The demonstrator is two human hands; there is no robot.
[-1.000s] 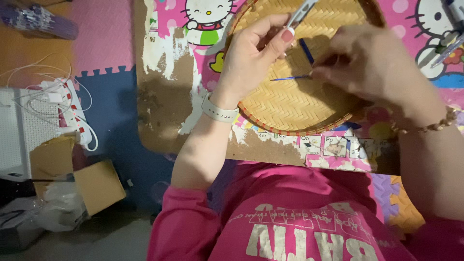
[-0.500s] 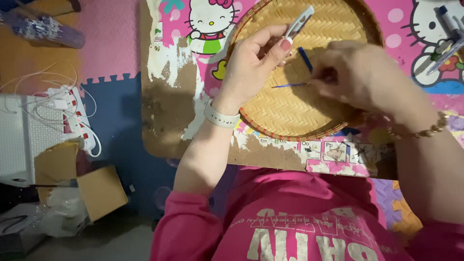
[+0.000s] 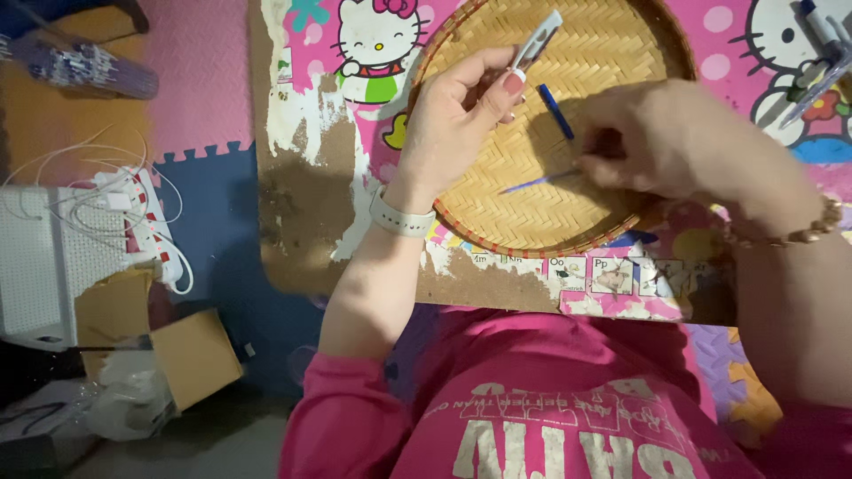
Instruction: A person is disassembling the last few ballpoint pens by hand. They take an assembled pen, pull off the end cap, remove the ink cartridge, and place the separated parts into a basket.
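My left hand [image 3: 461, 115] is closed around a white pen barrel [image 3: 537, 40] that sticks up past my fingers over a round woven bamboo tray [image 3: 612, 53]. My right hand [image 3: 666, 142] pinches a thin blue ink refill [image 3: 537, 183] whose free end points left, low over the tray. A small blue pen cap [image 3: 556, 111] lies on the tray between my hands. I wear a white wristband on the left wrist and a beaded bracelet on the right.
The tray rests on a low table [image 3: 302, 177] with a worn pink cartoon-cat top. More pens [image 3: 821, 35] lie at the far right. A white power strip with cables [image 3: 146, 222], a white box and cardboard boxes [image 3: 191, 355] sit on the foam floor mat at left.
My hands have drawn slightly apart. The right hand has pulled the thin refill rightward, away from the barrel in my left hand. The view has shifted a little.
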